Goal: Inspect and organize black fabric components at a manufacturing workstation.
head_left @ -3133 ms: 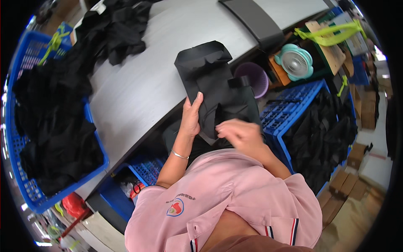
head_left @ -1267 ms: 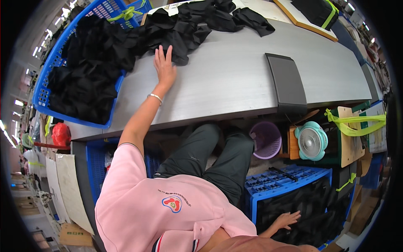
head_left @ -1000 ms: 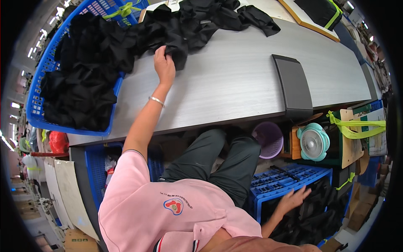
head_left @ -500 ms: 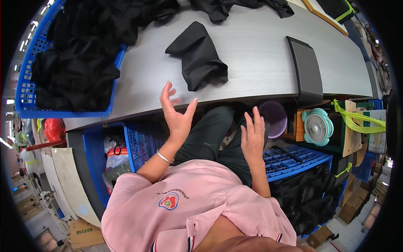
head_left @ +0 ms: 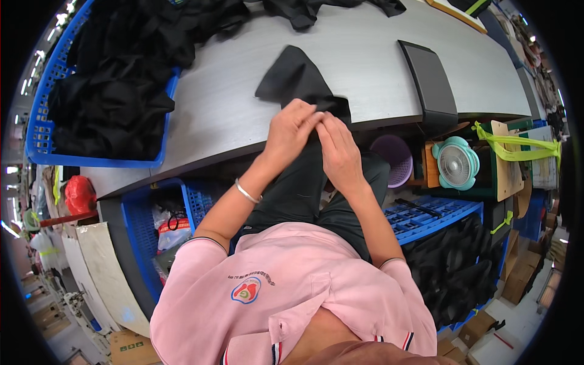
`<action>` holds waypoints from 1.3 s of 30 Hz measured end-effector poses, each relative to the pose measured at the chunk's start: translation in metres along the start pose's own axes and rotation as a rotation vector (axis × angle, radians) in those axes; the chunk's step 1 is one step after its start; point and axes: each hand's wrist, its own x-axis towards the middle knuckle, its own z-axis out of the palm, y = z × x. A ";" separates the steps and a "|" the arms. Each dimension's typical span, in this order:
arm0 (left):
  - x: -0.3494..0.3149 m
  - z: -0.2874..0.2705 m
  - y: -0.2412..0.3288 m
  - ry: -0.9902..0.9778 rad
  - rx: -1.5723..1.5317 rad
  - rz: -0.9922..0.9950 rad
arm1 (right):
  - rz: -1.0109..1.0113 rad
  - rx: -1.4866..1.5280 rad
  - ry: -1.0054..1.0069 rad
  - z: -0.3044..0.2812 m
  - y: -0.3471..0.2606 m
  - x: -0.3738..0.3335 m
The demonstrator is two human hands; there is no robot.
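A black cloth piece [head_left: 298, 76] lies on the grey table, its near end at the table's front edge. My left hand [head_left: 289, 132] and my right hand [head_left: 342, 152] meet over that near end, fingertips pinched close together. Both hands seem closed on the cloth's near edge, though the fingers hide the exact grip. The cloth's far end spreads flat to a blunt point, and its right corner folds over beside my right fingers.
A blue basket [head_left: 97, 163] heaped with black cloth stands at left. To the right are a dark flat panel [head_left: 433, 85], a teal fan [head_left: 457, 164] and a purple bin [head_left: 392, 159]. More black cloth [head_left: 450, 274] lies in a blue crate below right.
My hands were apart and open in front of the table. They have come together at the cloth's near end, and the cloth has shifted right and changed shape.
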 end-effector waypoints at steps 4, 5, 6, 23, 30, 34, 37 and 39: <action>-0.024 0.000 0.041 -0.136 0.033 0.276 | 0.112 0.071 -0.301 0.011 0.007 -0.021; -0.029 0.002 0.049 -0.204 -0.017 0.319 | 0.214 0.241 -0.364 0.012 0.008 -0.026; -0.036 0.005 0.056 -0.265 -0.008 0.337 | 0.294 0.354 -0.425 0.012 0.011 -0.029; -0.057 0.041 0.059 -0.039 -0.526 -0.266 | 1.014 1.784 0.731 0.010 -0.004 -0.029; 0.045 0.027 -0.021 0.215 -0.586 -0.354 | 0.639 0.786 -0.006 -0.026 -0.077 -0.076; 0.046 0.008 -0.028 0.187 -0.700 -0.358 | 0.714 0.861 -0.040 -0.050 -0.070 -0.104; 0.024 0.010 -0.007 0.053 -0.766 -0.417 | 1.010 0.927 0.225 -0.052 -0.057 -0.101; 0.006 0.019 0.015 -0.009 -0.685 -0.328 | 0.921 0.604 0.279 -0.045 -0.045 -0.087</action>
